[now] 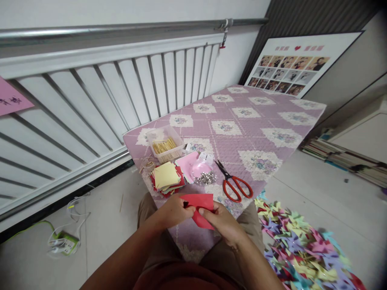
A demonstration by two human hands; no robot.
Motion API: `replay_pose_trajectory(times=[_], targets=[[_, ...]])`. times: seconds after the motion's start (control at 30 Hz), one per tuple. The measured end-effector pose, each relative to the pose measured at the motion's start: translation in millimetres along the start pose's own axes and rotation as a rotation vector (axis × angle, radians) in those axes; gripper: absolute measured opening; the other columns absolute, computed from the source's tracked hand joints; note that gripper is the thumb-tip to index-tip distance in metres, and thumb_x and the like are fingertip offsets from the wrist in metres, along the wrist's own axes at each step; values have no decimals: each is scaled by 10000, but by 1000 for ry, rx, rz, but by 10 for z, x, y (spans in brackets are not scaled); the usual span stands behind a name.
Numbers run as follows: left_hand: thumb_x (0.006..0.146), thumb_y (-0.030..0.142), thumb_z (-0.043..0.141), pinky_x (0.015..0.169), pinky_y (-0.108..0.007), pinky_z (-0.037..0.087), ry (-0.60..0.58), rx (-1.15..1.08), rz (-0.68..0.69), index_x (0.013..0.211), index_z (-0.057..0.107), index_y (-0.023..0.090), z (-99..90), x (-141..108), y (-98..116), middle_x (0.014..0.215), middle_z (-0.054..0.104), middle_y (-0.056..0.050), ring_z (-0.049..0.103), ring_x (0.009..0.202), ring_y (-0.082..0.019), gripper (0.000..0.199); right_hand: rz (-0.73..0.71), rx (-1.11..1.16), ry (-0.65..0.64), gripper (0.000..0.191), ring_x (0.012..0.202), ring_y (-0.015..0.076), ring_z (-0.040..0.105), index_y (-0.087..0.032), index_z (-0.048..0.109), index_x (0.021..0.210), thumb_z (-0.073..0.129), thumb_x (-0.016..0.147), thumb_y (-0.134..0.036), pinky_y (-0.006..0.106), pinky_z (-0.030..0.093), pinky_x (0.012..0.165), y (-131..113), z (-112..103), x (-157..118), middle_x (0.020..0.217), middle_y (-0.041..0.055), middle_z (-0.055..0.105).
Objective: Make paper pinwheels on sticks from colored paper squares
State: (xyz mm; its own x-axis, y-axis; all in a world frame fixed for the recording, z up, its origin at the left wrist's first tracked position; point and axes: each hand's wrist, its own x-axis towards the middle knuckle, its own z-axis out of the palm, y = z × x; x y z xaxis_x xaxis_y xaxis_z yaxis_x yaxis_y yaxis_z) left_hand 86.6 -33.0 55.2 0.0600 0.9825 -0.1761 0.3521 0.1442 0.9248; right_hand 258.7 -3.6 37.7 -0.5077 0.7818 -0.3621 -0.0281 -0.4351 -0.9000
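A red sheet of paper (pixel 203 200) is held between my two hands over the near corner of the table. My left hand (pixel 175 210) is closed on its left side, thumb on top. From the right, my right hand (pixel 222 219) pinches the sheet, its thumb pressed near the middle. Just beyond lie a stack of coloured paper squares (pixel 166 176), pale yellow on top with red below, and a round clear dish (pixel 202 166) beside many small silver pins (pixel 205 178). Scissors (pixel 234 185) with red handles rest to the right, blades pointing away from me.
A clear plastic box (pixel 178 150) of thin wooden sticks stands behind the paper stack on the flowered tablecloth (pixel 208 121). Many paper pinwheels (pixel 302 245) cover the floor at right. A green power strip (pixel 68 243) with cables lies at left, near the radiator (pixel 127 88).
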Motion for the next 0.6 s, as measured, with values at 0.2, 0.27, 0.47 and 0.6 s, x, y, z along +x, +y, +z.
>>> replay_pose_trajectory(times=[0.2, 0.27, 0.47, 0.6], targets=[[664, 176, 492, 515, -238, 265, -109, 140, 10, 618, 469, 190, -50, 58, 54, 589, 426, 46, 355, 567, -106, 53, -17, -122, 8, 303, 707, 187, 669, -177, 750, 968, 731, 708, -333, 287, 509, 689, 51, -6, 36, 838, 27, 772], [660, 186, 489, 510, -246, 251, -130, 175, -16, 594, 431, 193, -62, 69, 91, 576, 399, 48, 342, 560, -104, 88, -31, -146, 21, 265, 700, 189, 665, -178, 755, 939, 712, 706, -298, 286, 507, 682, 63, 4, 44, 826, 21, 769], [668, 225, 511, 494, -262, 206, -161, 233, -90, 520, 344, 199, -68, 118, 53, 545, 301, 55, 288, 535, -98, 225, -54, -134, 105, 215, 670, 198, 663, -184, 765, 867, 698, 684, -275, 284, 504, 670, 124, 56, 70, 773, 8, 765], [699, 236, 533, 521, -250, 267, -86, 89, -51, 591, 464, 186, -46, 150, -37, 585, 413, 46, 372, 571, -111, 137, -32, -122, 238, 176, 615, 201, 649, -181, 755, 758, 728, 634, -303, 270, 483, 605, 163, 96, 89, 684, -2, 746]])
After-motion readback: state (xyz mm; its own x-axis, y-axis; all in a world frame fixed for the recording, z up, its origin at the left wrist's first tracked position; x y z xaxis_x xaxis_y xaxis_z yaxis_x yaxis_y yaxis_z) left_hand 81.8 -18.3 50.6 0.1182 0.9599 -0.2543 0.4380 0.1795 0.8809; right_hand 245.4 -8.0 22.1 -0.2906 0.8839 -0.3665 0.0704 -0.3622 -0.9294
